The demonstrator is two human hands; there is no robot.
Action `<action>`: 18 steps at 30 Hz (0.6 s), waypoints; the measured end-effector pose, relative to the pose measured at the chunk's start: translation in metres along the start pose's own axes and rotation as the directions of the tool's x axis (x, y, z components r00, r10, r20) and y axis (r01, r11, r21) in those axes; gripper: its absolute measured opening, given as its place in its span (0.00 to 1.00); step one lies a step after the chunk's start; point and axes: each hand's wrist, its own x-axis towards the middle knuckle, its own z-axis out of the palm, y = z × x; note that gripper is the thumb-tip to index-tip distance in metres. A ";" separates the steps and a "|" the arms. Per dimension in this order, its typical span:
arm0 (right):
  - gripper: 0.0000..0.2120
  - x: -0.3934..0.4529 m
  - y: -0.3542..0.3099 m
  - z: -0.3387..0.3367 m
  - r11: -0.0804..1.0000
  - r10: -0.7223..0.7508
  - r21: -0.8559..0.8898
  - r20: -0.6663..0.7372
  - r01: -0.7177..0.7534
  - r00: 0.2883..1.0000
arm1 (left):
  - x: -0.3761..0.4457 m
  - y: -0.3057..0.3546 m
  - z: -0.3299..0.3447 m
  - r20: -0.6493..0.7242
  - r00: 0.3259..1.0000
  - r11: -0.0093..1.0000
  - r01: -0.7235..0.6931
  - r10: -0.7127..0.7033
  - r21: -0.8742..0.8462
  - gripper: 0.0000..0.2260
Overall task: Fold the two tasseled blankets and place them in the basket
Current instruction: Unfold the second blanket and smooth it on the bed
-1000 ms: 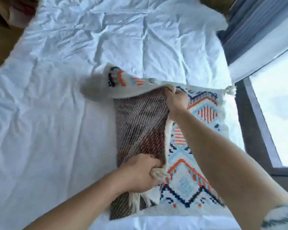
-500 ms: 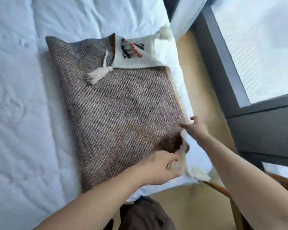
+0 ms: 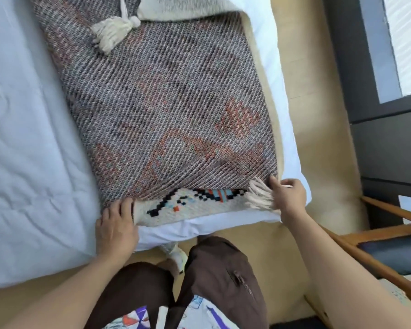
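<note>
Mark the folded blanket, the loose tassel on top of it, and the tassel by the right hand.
Folded blanket (image 3: 166,103), head view: middle of its brown woven upper face.
Loose tassel (image 3: 110,32), head view: its cream fringe.
Tassel by the right hand (image 3: 260,197), head view: its cream strands.

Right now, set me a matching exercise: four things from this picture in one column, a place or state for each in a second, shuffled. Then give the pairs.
Things
1. left hand
2. right hand
3. loose tassel
4. wooden chair frame

Places or states
A. lying on top of the blanket's brown reverse, far end
B. at the blanket's near right corner, by a tassel
C. on the floor, right of the bed
D. at the blanket's near left corner

Pairs: 1-D, 2-B, 3-A, 4-C
</note>
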 end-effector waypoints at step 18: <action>0.07 -0.056 0.051 -0.038 0.839 -0.384 -0.386 0.080 0.383 0.920 | -0.054 -0.108 0.024 -0.283 0.647 0.599 0.339 -0.708 -0.725 0.14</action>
